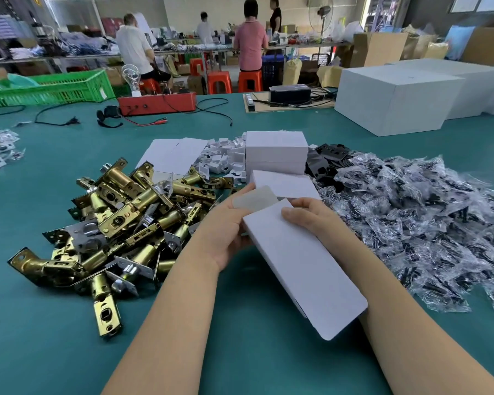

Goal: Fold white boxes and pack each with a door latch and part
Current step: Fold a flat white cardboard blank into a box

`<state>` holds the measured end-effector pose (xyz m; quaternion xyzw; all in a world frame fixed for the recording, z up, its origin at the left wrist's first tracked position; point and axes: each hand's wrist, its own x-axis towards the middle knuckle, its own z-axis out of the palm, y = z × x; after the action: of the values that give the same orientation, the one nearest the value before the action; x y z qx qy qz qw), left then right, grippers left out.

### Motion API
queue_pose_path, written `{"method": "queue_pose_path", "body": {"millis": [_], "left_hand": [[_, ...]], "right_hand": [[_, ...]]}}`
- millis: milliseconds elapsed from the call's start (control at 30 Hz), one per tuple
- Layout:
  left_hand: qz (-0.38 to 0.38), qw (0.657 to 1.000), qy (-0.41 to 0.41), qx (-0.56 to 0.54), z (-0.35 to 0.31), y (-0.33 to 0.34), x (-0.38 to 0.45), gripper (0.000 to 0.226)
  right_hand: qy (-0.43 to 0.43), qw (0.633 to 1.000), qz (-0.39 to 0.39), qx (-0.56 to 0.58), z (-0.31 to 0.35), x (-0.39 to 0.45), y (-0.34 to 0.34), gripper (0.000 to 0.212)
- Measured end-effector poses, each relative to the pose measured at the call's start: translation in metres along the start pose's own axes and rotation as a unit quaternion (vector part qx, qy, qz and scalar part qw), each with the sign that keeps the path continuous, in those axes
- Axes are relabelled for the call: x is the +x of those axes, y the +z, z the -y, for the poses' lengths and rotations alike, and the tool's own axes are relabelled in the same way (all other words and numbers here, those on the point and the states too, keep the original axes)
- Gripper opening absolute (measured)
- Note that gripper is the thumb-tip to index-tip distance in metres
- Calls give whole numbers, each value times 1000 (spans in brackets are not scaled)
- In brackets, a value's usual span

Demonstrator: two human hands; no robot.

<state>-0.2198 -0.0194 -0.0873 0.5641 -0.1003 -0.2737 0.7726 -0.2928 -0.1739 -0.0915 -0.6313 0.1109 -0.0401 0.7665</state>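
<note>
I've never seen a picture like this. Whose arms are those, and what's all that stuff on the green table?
The camera sits on a person's head, looking down, so those arms are theirs. The left hand and right hand both hold a white box with its end flap open. On the green table lie a pile of brass door latches on the left, bagged black parts on the right, and stacked white boxes behind. Other workers stand at tables far back.

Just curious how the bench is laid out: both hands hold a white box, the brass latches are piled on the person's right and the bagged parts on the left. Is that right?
Not quite: the sides are swapped. In the head view the latches lie on the person's left and the bagged parts on the right. Both hands, left hand and right hand, do hold the white box.
</note>
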Motion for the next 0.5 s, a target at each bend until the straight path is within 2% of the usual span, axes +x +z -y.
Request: {"method": "queue_pose_path", "body": {"millis": [100, 167, 200, 267, 333, 400, 500], "left_hand": [[-13, 999, 32, 20, 2, 1, 1, 39], [12, 998, 42, 37, 2, 1, 0, 28], [47, 998, 32, 40, 3, 1, -1, 29], [89, 995, 1, 45, 2, 1, -2, 49], [91, 994, -7, 62, 2, 2, -2, 46], [84, 990, -8, 109, 5, 3, -2, 28], [60, 992, -61, 93, 11, 6, 0, 25]], "right_hand": [[7, 1000, -11, -10, 0, 1, -2, 30], [7, 1000, -18, -12, -2, 3, -3, 30], [7, 1000, -23, -7, -1, 3, -3, 32], [0, 1000, -27, 3, -2, 5, -2, 34], [-8, 999, -32, -8, -4, 5, -1, 29], [-22, 995, -91, -16, -6, 7, 0, 16], [-88, 957, -263, -85, -11, 16, -10, 9]]}}
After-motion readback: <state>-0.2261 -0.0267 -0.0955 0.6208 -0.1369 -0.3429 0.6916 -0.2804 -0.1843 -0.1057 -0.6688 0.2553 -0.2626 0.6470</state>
